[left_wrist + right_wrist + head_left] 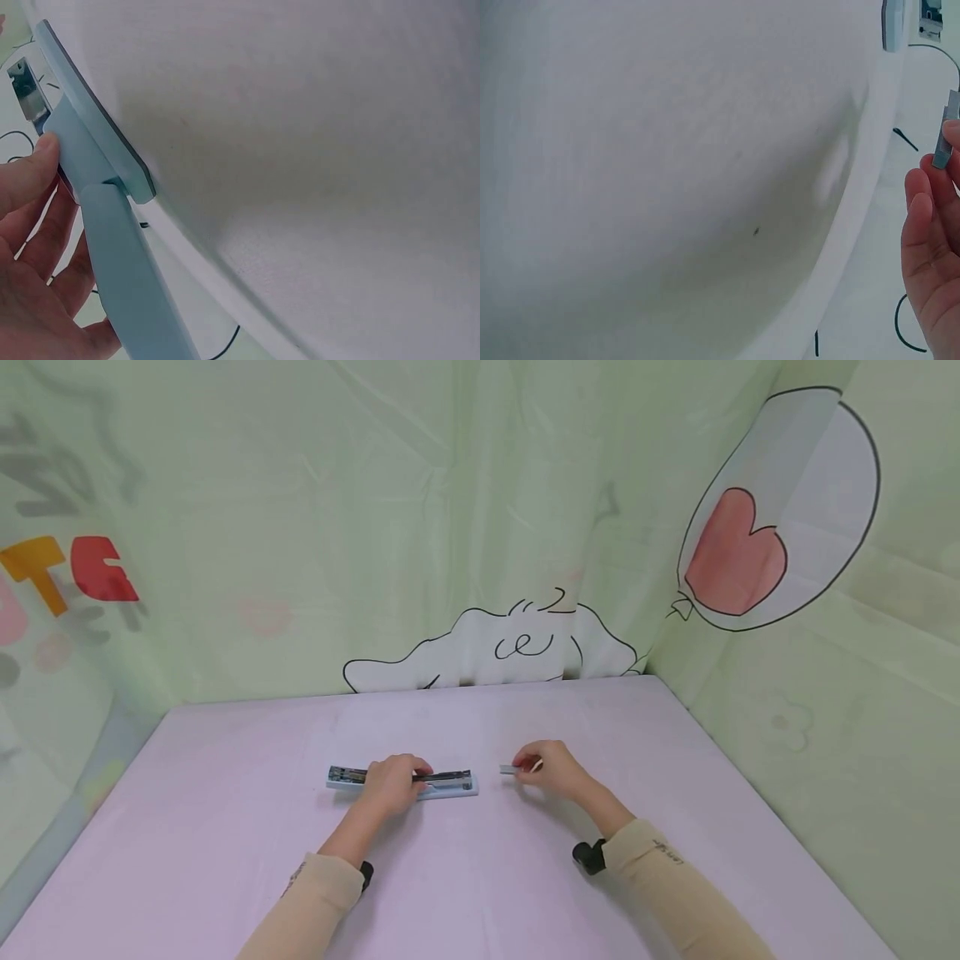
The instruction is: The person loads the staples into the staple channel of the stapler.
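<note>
A light blue stapler (453, 788) lies swung open on the table, its dark metal magazine exposed. My left hand (392, 783) grips it around the middle. In the left wrist view, thumb and fingers hold the blue stapler (124, 255) near its hinge. To the right of the stapler, my right hand (553, 768) pinches a small grey strip of staples (507, 769) just above the table. The right wrist view shows the staple strip (943, 135) between thumb and fingertips, apart from the stapler. Part of the stapler is hidden under the left hand.
The table (480, 877) has a pale pink-white cover. Behind and beside it hang light green curtains (300, 527) with printed drawings, including a balloon (825, 502). Black straps with a camera sit at the wrists.
</note>
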Available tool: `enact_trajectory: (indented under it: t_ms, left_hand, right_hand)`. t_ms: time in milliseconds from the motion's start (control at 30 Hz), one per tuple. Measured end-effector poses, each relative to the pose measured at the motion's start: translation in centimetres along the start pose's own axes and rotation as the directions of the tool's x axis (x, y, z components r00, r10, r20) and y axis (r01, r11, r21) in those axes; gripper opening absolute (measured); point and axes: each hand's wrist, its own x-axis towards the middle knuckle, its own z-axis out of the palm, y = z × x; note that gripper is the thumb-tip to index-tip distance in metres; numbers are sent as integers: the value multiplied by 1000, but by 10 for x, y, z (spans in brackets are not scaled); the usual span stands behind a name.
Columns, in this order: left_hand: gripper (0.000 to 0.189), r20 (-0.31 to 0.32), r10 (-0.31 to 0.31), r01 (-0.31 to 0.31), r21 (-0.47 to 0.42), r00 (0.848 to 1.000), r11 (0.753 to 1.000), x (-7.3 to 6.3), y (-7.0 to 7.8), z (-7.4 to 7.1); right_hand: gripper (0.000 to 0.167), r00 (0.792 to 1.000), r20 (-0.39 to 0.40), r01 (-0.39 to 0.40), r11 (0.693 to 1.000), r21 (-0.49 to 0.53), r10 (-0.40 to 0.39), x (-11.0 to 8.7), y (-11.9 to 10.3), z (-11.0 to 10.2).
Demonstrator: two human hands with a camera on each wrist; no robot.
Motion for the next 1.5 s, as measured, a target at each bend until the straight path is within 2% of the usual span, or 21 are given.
enact_trajectory:
  t_ms: [267, 500, 800, 1100, 1500]
  left_hand:
    - [19, -4, -1, 1, 5, 1000, 1000, 0, 0, -1]
    - [19, -12, -7, 7, -7, 1000, 1000, 0, 1, -2]
    - [19, 4, -11, 11, -22, 1000, 1000, 0, 0, -1]
    - [19, 2, -12, 12, -35, 1000, 999, -1, 0, -1]
    - [19, 9, -16, 16, -41, 1000, 999, 0, 2, -3]
  right_hand:
    - [9, 1000, -9, 4, 1000, 18, -4, 6, -10, 10]
    - [10, 998, -26, 65, 998, 23, -65, 11, -18, 15]
    - [11, 998, -14, 61, 998, 25, -61, 20, -25, 23]
    - [12, 997, -8, 76, 994, 76, -76, 25, -30, 32]
    - [12, 998, 9, 60, 995, 76, -61, 28, -37, 40]
